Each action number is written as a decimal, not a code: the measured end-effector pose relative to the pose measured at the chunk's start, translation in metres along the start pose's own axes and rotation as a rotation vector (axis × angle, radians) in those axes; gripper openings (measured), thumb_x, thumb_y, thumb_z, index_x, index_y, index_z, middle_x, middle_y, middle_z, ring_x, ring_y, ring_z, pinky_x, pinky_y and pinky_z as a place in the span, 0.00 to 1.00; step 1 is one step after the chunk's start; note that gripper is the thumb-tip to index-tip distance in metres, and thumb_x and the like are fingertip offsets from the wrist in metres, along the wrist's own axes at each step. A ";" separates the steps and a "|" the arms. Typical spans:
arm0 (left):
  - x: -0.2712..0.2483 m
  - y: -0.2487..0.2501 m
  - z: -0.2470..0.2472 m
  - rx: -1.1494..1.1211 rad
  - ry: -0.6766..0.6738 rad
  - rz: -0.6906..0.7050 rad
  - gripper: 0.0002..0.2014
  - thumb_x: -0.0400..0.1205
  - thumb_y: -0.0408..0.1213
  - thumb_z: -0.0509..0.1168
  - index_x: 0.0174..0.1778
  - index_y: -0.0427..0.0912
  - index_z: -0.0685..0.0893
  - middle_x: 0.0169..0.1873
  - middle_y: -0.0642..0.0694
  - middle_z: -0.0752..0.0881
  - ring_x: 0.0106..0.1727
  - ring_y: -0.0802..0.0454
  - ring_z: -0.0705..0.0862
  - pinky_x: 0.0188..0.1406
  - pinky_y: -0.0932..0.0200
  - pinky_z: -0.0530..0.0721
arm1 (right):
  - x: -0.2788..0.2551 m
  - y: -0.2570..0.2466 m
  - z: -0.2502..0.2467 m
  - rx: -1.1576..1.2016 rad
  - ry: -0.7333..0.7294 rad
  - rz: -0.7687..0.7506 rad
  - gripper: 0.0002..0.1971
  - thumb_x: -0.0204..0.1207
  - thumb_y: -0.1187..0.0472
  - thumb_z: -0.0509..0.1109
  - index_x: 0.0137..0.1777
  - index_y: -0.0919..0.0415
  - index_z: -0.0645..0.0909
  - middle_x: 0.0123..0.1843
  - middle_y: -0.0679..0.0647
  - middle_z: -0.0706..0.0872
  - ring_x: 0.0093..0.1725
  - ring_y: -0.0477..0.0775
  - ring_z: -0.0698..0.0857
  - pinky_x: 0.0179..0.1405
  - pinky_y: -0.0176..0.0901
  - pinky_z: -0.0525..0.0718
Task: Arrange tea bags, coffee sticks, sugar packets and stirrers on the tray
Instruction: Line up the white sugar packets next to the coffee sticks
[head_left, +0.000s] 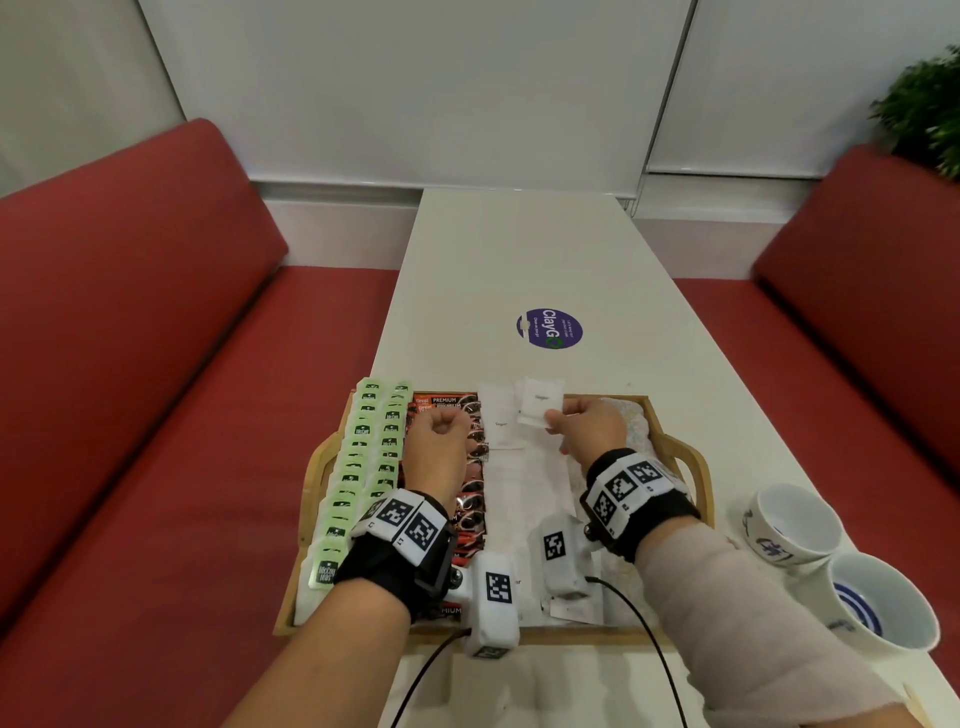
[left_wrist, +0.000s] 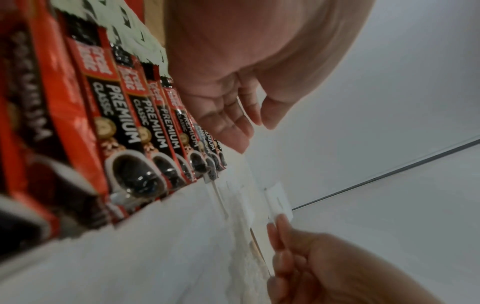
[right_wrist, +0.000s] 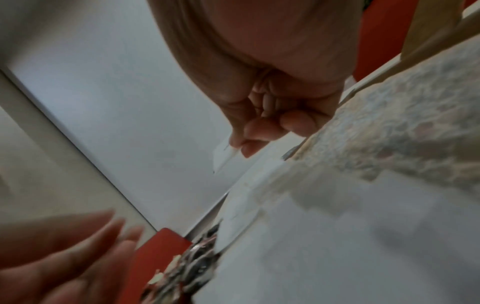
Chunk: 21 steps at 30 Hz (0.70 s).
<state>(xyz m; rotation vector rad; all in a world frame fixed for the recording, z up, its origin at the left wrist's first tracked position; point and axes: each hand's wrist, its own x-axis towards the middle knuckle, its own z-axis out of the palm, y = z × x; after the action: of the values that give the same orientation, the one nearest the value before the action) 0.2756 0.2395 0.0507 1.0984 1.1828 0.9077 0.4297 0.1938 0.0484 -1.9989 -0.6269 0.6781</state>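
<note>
A wooden tray (head_left: 571, 635) holds rows of green tea bags (head_left: 363, 457) at the left. Beside them are red and black coffee sticks (head_left: 475, 493) (left_wrist: 124, 123), then white sugar packets (head_left: 501, 423). My right hand (head_left: 553, 418) (right_wrist: 241, 146) pinches one white sugar packet (head_left: 540, 408) (left_wrist: 279, 197) (right_wrist: 223, 156) by its corner, lifted over the tray's far edge. Over the coffee sticks hovers my left hand (head_left: 441, 428) (left_wrist: 241, 127), its fingers loosely curled and holding nothing. A thin wooden stick (left_wrist: 257, 244) shows among the white packets.
A patterned napkin (head_left: 634, 421) (right_wrist: 402, 123) lies at the tray's right end. Two white and blue cups (head_left: 795, 525) (head_left: 878, 603) stand on the white table right of the tray. A purple sticker (head_left: 549, 328) is farther up the table. Red benches (head_left: 130, 364) flank it.
</note>
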 end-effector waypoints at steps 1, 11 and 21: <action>0.000 0.000 -0.001 -0.004 0.004 -0.003 0.04 0.84 0.33 0.62 0.53 0.43 0.78 0.44 0.50 0.80 0.38 0.57 0.81 0.30 0.60 0.85 | 0.005 0.004 -0.001 -0.027 0.012 0.016 0.12 0.76 0.63 0.72 0.31 0.57 0.79 0.41 0.59 0.90 0.29 0.51 0.79 0.37 0.44 0.81; 0.001 -0.003 -0.002 0.011 0.015 -0.007 0.06 0.84 0.31 0.60 0.55 0.43 0.77 0.45 0.49 0.79 0.37 0.57 0.81 0.31 0.60 0.84 | 0.016 0.012 0.006 -0.226 -0.003 0.164 0.14 0.73 0.57 0.75 0.30 0.54 0.75 0.52 0.59 0.89 0.54 0.61 0.86 0.59 0.51 0.83; -0.002 -0.004 -0.002 0.027 0.017 -0.024 0.07 0.84 0.31 0.60 0.57 0.43 0.77 0.44 0.52 0.79 0.37 0.58 0.81 0.29 0.63 0.82 | 0.017 0.005 0.000 -0.297 -0.012 0.170 0.10 0.71 0.58 0.77 0.38 0.56 0.77 0.52 0.59 0.88 0.55 0.60 0.85 0.56 0.50 0.83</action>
<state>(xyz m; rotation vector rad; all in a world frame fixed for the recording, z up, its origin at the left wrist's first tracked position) 0.2728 0.2373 0.0472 1.0975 1.2225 0.8859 0.4425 0.2024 0.0401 -2.3451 -0.5966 0.7330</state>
